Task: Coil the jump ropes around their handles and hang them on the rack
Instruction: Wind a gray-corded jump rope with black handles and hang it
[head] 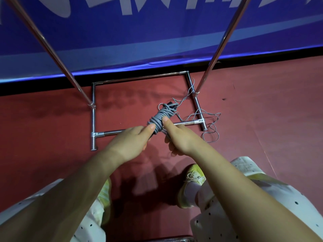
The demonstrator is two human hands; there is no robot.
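Both hands, left (132, 138) & right (178, 137), gripped the half-wound jump rope (161, 117) bundle just above the rack (196, 102) base; loose cord trailed beside it. Cord looked light, springy; prob. best held at handles.

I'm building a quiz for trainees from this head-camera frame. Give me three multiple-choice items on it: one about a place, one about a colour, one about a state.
1. Where does the loose rope tail lie?
A. On the floor by the rack's right foot
B. Over the top rail
C. Across the shoes

2. What colour is the jump rope?
A. Red
B. Grey
C. Yellow

3. What is the state of the rope?
A. Fully uncoiled
B. Hung on the rack
C. Mostly coiled, held in both hands

Key: 1 A, the tail trails on the red floor beside the rack base. 2 B, the coils are grey. 3 C, the left hand and right hand grip the bundle, with a tail left loose.
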